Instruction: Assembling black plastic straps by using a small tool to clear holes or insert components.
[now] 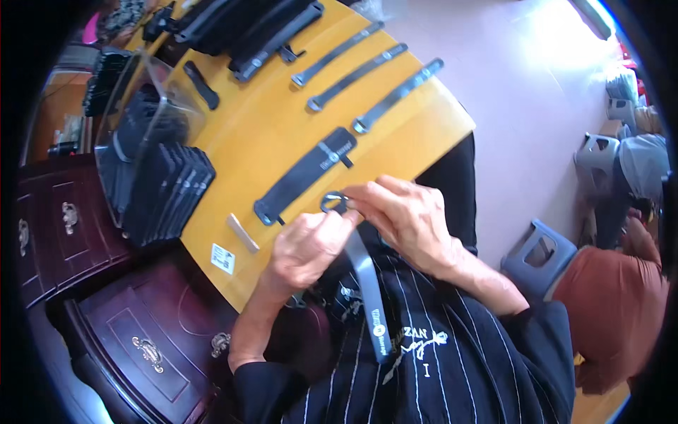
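Note:
A long dark-grey strap (364,268) with white print hangs from my fingers down over the front of my striped black shirt. At its upper end is a small dark loop or ring (332,202), held between both hands above the table's near edge. My left hand (307,247) is closed, its fingertips gripping the strap below the loop. With thumb and fingers pinched, my right hand (406,219) holds the same end from the other side. The exact grip is partly hidden by the fingers. Just beyond them, a wide black padded strap (304,177) lies flat on the yellow table (247,148).
Several narrow grey straps, one a grey strap (399,95), lie toward the far right. Black straps (244,32) are piled at the back. Left are a clear bin (152,71), stacked black pieces (173,187) and a white card (223,259). A grey stool (540,258) stands right, beside a seated person.

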The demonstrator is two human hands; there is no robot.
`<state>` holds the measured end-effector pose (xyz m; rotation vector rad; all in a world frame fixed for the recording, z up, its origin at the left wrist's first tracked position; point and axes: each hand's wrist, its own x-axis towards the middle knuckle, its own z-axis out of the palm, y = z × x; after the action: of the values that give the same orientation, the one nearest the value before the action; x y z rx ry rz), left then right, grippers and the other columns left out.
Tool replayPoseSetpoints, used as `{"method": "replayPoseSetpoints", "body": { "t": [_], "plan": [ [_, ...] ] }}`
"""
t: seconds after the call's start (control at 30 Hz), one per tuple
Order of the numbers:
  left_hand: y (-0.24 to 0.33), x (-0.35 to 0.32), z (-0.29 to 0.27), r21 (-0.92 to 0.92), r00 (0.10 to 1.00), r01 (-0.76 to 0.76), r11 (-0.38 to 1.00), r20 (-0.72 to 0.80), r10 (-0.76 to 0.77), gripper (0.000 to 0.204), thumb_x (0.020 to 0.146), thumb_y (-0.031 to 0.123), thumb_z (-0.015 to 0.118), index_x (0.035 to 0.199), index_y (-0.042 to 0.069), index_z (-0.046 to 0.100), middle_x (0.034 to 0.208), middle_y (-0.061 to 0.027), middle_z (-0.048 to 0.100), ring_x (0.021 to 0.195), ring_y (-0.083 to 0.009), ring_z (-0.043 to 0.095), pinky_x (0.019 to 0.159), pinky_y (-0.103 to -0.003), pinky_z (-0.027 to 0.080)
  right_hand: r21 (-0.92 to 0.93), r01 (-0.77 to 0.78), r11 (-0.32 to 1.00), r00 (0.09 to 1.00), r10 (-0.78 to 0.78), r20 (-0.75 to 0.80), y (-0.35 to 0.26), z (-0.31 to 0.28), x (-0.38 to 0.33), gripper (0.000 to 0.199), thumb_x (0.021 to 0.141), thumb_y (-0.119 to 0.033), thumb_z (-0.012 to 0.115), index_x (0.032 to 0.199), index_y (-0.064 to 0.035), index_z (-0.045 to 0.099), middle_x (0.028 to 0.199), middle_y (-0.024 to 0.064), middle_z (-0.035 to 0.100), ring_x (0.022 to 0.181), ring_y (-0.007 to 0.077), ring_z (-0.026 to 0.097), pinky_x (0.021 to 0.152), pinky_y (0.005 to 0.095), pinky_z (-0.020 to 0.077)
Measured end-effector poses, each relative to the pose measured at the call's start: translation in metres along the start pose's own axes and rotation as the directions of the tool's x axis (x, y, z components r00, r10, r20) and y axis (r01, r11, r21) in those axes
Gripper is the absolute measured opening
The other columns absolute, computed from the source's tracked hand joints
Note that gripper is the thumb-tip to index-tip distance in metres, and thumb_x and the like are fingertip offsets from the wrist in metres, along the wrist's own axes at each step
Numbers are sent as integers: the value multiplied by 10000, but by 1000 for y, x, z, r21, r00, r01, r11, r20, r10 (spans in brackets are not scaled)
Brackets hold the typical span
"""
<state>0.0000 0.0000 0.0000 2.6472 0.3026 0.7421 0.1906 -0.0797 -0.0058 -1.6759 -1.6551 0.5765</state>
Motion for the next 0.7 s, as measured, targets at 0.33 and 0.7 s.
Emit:
{"method": "replayPoseSetpoints", "body": {
  "t": [0.33,0.7],
  "plan": [
    [2,17,33,-549,852,140,824,-357,-382,225,652,29,781,857,87,708,881,-55,572,793,-170,578,650,-248,465,190,48,981,999,-47,-12,0,-32,-1,207,860,-171,630,1064,-146,654,748,45,595,615,227,627,517,312,492],
    [44,32,78,-897,486,74,436,-350,-801,247,883,126,618,903,106,373,980,-44,398,822,-133,449,708,-240,385,-225,58,973,974,-104,-202,-15,-34,-19,307,801,-206,646,1099,-133,627,748,-37,583,662,94,639,480,214,484]
  ]
}}
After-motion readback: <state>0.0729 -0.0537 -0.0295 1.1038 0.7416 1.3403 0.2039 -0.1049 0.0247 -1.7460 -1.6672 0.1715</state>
